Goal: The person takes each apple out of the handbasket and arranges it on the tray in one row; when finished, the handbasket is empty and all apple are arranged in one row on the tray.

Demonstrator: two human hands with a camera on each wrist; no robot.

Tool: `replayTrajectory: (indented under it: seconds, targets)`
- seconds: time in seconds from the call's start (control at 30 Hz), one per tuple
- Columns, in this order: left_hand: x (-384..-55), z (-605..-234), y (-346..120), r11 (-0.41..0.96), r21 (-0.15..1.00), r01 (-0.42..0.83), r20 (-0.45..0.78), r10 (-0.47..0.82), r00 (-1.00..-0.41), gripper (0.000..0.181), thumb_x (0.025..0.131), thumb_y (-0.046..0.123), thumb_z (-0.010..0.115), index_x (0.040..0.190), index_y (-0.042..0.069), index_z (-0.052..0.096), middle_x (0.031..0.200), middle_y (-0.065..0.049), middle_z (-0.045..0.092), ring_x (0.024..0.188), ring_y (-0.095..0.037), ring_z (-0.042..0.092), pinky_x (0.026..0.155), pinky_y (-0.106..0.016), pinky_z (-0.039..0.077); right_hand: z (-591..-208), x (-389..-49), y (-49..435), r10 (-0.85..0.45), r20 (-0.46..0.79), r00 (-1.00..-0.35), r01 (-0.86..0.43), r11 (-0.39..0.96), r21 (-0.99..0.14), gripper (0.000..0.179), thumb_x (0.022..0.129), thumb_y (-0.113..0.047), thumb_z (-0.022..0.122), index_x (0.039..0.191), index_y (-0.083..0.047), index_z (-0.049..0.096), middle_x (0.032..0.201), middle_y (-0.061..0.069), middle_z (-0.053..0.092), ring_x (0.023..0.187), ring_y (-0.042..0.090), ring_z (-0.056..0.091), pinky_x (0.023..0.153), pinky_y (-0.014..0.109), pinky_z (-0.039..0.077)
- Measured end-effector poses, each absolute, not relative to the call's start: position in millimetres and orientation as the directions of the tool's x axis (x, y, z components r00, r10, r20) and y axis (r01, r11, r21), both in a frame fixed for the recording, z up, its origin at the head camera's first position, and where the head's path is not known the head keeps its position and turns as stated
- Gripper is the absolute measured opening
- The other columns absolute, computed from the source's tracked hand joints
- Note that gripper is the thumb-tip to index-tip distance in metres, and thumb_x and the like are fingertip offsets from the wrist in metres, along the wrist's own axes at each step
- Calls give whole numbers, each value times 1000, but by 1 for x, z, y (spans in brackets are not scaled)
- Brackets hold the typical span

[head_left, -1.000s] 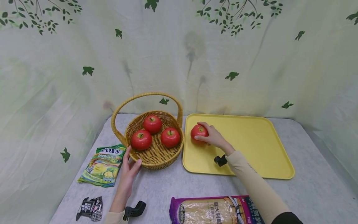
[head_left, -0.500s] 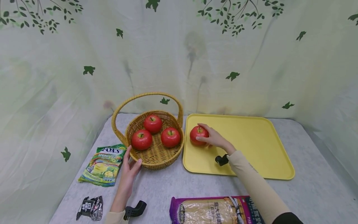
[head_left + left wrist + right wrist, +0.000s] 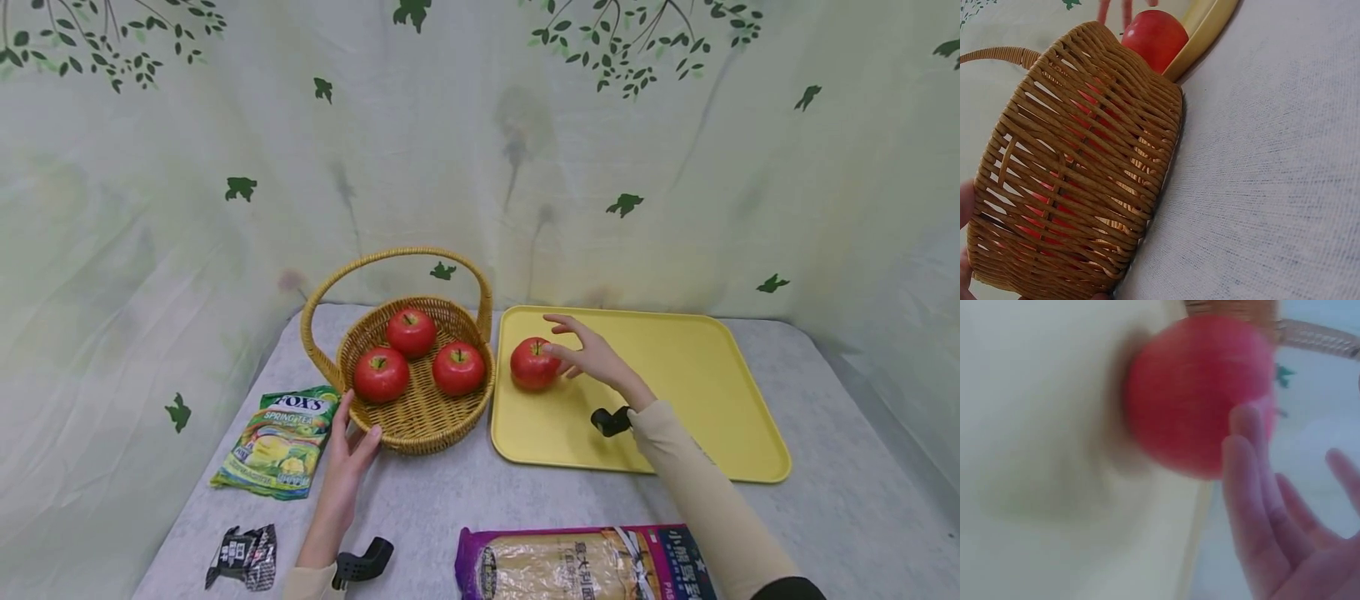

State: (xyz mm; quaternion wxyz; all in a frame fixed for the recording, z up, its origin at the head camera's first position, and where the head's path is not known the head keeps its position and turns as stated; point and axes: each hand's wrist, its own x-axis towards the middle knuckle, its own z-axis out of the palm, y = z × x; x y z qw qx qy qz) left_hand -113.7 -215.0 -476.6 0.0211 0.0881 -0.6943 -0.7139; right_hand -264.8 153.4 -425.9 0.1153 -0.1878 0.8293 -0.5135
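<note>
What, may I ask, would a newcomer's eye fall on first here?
Likely the three red apples in the woven basket near the head view's centre. Next, the fourth apple on the left side of the yellow tray. The bright green packet left of the basket may follow.

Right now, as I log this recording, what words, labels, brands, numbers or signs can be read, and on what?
"FOX'S": green bag.
"SPRING TEA", probably: same bag; its smaller print is too blurred.
Purple pack: Chinese characters, too small to read surely.
Black wrapper: white characters, too blurred to read.
</note>
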Motion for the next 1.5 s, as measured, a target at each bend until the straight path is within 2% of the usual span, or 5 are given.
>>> replayTrajectory:
  seconds: [0.37, 0.7, 1.03, 1.27, 1.5]
  targets:
    - [-115, -477, -213, -33, 996, -86, -90, -149, -985, 71, 100, 19, 51, 154, 29, 6, 157, -4, -1, 139, -31, 15, 108, -50, 27, -399, -254, 111, -574, 98, -813, -259, 205, -944, 50, 96, -13, 59, 143, -6, 42, 134, 21, 48, 86, 42, 62, 74, 56, 51]
    - [-114, -477, -213, -35, 997, -70, -75, -152, -986, 71, 100, 18, 51, 155, 27, 7, 157, -6, -1, 139, -34, 14, 108, -53, 26, -397, -246, 44, -726, 52, -685, -258, 176, -950, 53, 96, -19, 60, 144, -17, 39, 140, 17, 42, 95, 42, 60, 75, 51, 53]
    - [-113, -478, -214, -26, 997, -70, -73, -138, -988, 70, 101, 18, 50, 154, 29, 5, 157, -4, 0, 138, -32, 15, 107, -49, 28, -403, -250, -21, -772, -2, -636, -318, 264, -911, 68, 92, -19, 65, 149, -11, 29, 142, 18, 37, 86, 43, 62, 73, 47, 55]
    - [-113, -477, -215, -28, 996, -85, -89, -143, -986, 70, 101, 20, 50, 154, 31, 6, 157, 0, 1, 138, -29, 16, 89, -15, 40, -400, -253, -50, -778, -111, -618, -275, 346, -897, 77, 89, -16, 69, 152, -19, 24, 148, 15, 23, 86, 42, 63, 73, 44, 56]
    - [-114, -478, -216, -25, 995, -97, -100, -152, -983, 69, 101, 21, 50, 154, 31, 7, 157, 0, 2, 138, -28, 17, 97, -25, 40, -395, -257, -65, -770, -216, -601, -234, 428, -873, 81, 89, -12, 69, 153, -23, 22, 151, 8, 19, 87, 43, 62, 75, 44, 55]
